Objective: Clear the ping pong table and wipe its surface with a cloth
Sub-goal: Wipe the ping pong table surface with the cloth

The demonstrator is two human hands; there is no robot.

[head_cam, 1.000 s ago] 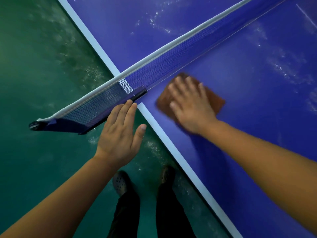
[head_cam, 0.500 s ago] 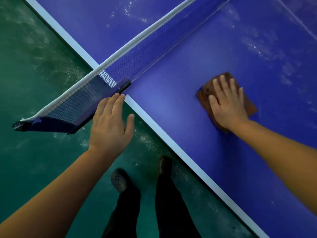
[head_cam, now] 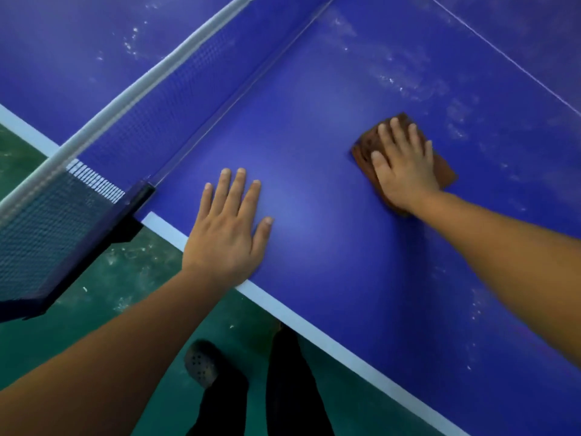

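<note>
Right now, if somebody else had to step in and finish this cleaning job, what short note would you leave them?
Left hand: open, fingers spread, flat on the ping pong table near its white side edge, beside the net post; it holds nothing.
Right hand: open, fingers straight, pressing the brown cloth flat on the near half.
Done: nothing loose shows on the table in view; the patch between the hands looks smooth and clean.
Left: whitish dusty smears show beyond the cloth, along the right side, and on the far side of the net. Wiping those likely comes next.
</note>
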